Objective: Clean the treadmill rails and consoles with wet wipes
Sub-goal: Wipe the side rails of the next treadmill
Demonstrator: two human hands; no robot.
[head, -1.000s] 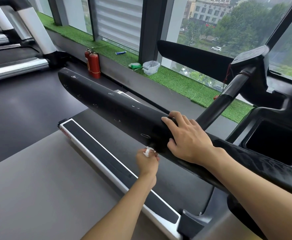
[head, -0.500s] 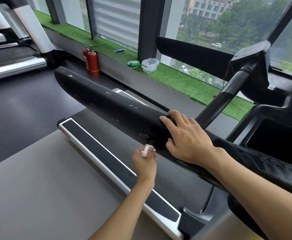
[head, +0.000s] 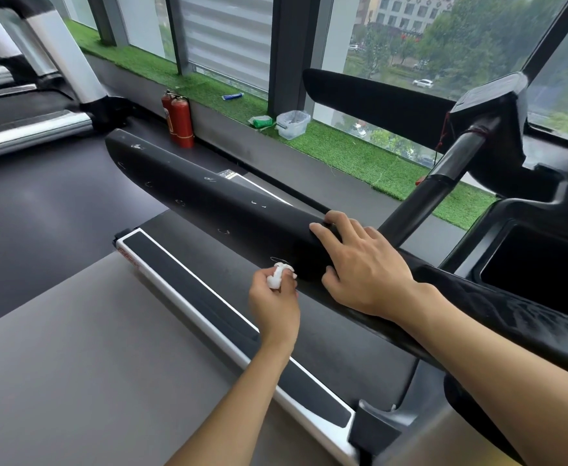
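Left hand (head: 274, 304) pinches wipe (head: 274, 276) against handrail (head: 208, 203) stretching away toward the upper left.

The wipe (head: 277, 276) seemingly touches handrail (head: 208, 200) underside.

**Soft Daylight, Bowed Edges**

Even, overcast daylight comes through the tall glass windows (head: 393, 45) across the top of the frame. The long matte black treadmill handrail (head: 208, 203) carries only a faint sheen, and the shadows beneath it are soft. The silver metal neighbouring treadmill frame (head: 23, 132) at upper left is blurred. Straight lines bow towards the edges. The crumpled white wet wipe (head: 275, 277) near centre looks washed out.
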